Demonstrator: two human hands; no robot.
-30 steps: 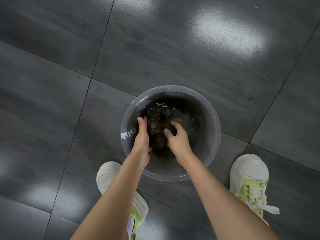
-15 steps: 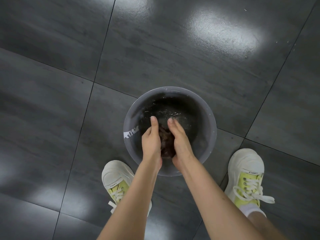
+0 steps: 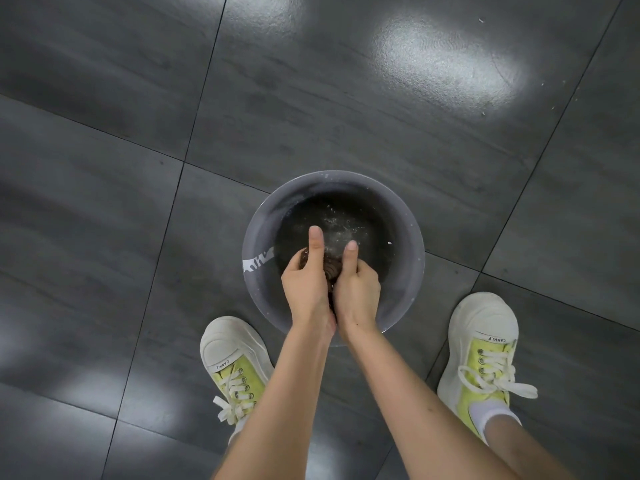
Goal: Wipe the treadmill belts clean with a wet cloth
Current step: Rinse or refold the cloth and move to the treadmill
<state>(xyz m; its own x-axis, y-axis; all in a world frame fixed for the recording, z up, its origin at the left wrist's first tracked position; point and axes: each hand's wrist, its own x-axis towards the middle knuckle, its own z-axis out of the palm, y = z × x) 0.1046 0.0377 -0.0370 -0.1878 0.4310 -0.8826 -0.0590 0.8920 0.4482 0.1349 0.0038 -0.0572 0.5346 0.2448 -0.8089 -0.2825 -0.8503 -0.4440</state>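
A grey plastic basin point(image 3: 256, 233) with water in it stands on the floor between my feet. Above it I hold a dark brown wet cloth point(image 3: 331, 266), bunched into a wad. My left hand point(image 3: 306, 282) grips the cloth from the left, thumb pointing up. My right hand point(image 3: 356, 289) grips it from the right, thumb also raised. The two hands press together, so most of the cloth is hidden between the palms. Drops disturb the water surface under the hands. No treadmill is in view.
The floor is dark grey glossy tile point(image 3: 346, 98) with light reflections. My left shoe point(image 3: 232, 355) and right shoe point(image 3: 485, 341), white and yellow-green, stand on either side of the basin's near edge.
My hands came up out of the water with the cloth, closed together around it and now squeeze it above the basin. The view has risen a little.
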